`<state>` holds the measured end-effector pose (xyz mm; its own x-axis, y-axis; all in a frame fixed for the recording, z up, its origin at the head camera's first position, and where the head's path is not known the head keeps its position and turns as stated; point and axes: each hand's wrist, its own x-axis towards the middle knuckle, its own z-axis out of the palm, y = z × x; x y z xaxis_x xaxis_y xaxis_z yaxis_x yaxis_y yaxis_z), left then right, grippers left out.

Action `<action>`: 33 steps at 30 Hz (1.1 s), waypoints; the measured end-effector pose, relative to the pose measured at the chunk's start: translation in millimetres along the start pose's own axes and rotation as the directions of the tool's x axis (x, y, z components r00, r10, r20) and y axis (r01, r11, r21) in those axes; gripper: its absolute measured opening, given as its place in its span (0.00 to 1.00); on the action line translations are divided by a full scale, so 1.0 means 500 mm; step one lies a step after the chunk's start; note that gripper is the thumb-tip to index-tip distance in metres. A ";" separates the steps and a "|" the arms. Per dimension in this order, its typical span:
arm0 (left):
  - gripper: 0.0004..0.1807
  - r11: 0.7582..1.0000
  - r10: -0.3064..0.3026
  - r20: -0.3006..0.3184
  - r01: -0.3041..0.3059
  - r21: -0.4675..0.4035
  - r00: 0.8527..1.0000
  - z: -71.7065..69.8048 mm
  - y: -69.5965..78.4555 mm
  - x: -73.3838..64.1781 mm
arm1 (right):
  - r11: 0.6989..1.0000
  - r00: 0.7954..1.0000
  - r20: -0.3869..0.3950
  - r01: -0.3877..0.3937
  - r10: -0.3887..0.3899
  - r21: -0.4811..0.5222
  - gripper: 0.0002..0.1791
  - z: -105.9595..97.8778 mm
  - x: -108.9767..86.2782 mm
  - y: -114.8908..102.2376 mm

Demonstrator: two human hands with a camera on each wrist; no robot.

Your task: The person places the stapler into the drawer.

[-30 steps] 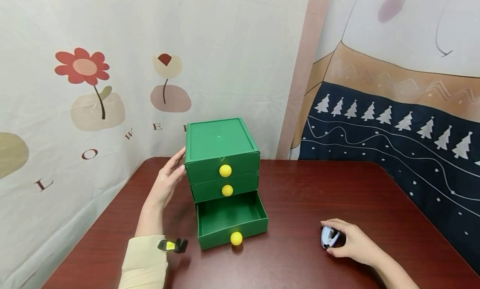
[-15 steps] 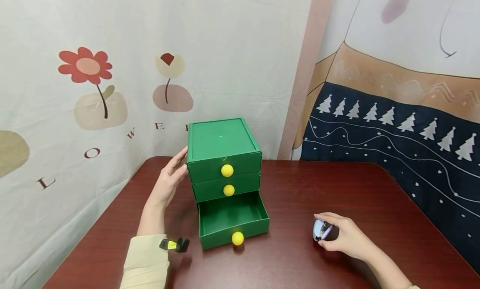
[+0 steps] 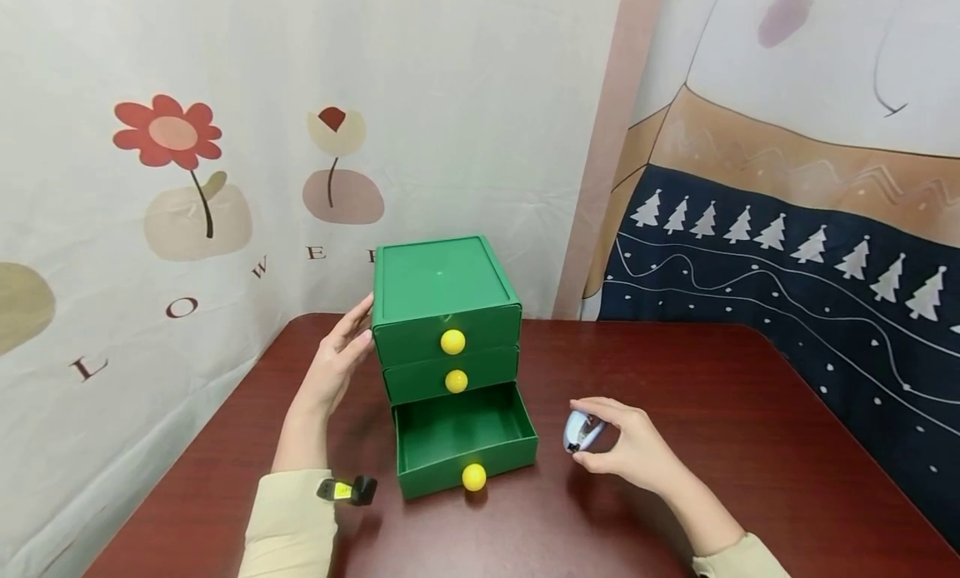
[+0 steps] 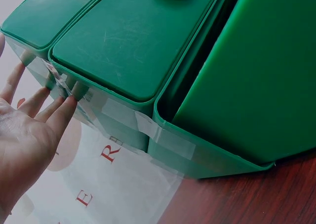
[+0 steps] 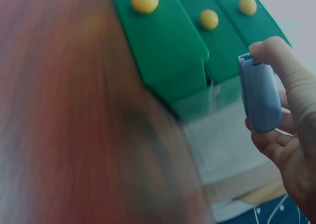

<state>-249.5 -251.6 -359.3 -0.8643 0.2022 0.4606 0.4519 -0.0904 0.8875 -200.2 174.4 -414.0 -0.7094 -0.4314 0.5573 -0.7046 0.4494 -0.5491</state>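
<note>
A green drawer cabinet point(image 3: 442, 278) with yellow ball knobs stands on the table, its bottom drawer point(image 3: 467, 461) pulled out and bare inside. My left hand point(image 3: 333, 366) rests its extended fingertips against the cabinet's left side; in the left wrist view the fingers point(image 4: 61, 116) touch the taped side wall. To the right of the pulled-out drawer, my right hand point(image 3: 633, 445) pinches a small light-blue stapler point(image 3: 579, 432) between thumb and fingers, raised over the table. Seen from the right wrist, the stapler point(image 5: 262, 95) has its smooth back facing the camera, and the palm hides part of the grip.
The dark red wooden table point(image 3: 645, 361) spreads around the cabinet. Behind it hangs a pale curtain point(image 3: 465, 128) with flower prints, and a dark blue tree-patterned cloth point(image 3: 780, 270) hangs at the right. The upper two drawers are pushed in.
My right hand has carried the stapler leftward and upward off the table, closer to the pulled-out drawer. The left hand and the cabinet have stayed in place.
</note>
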 end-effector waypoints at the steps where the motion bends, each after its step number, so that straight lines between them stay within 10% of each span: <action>1: 0.28 1.000 0.001 0.001 -0.001 0.001 1.000 0.000 0.000 0.000 | 1.000 1.000 -0.004 0.000 0.000 0.014 0.33 0.006 0.008 -0.005; 33: 0.29 1.000 -0.013 -0.015 0.013 -0.004 1.000 0.004 0.004 -0.004 | 0.992 0.999 0.036 -0.003 -0.002 0.127 0.31 0.168 0.125 -0.045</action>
<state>-246.4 -250.4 -358.7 -0.8734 0.1885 0.4490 0.4397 -0.0912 0.8935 -229.5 71.6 -419.2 -0.7081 -0.4602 0.5355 -0.6987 0.3475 -0.6253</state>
